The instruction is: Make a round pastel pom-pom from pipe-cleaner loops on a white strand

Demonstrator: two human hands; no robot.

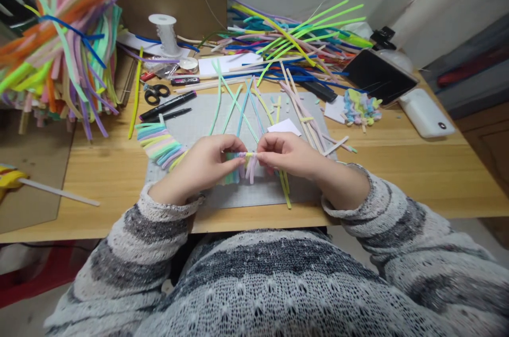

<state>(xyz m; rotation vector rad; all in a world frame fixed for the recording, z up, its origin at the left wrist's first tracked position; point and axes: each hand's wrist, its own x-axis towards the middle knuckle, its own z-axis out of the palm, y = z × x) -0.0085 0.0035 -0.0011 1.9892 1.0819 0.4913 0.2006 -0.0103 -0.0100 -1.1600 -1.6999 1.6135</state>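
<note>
A person in a striped knit sweater point(246, 284) works at a wooden table point(429, 167), both hands meeting over a grey mat point(214, 199). The left hand point(210, 159) pinches a pastel fringe point(251, 171) between thumb and forefinger; the right hand point(294, 154) grips its top edge just beside, thumb against forefinger. The fringe sits between the two hands, above the near half of the mat, its lilac strands hanging down. More pastel strands point(161, 146) fan out left of the left hand; whether they join the held piece is hidden.

Yellow stems point(285, 188) extend below the right hand. At far left, a yellow tool point(11, 178) with a pale stick lies on cardboard point(32, 212). Beyond the hands, a white card point(284, 127) and green stems point(217, 98) rest on the mat, with a curly pastel clump point(361, 107) to the right, near a white device point(426, 112) and a dark screen point(379, 77). Black pens point(169, 105) and scissors point(156, 94) lie at the mat's far left. Farther back stand a white spool point(166, 37) and, left, a large multicoloured bundle point(63, 45); a heap of stems point(286, 34) lies along the back.
</note>
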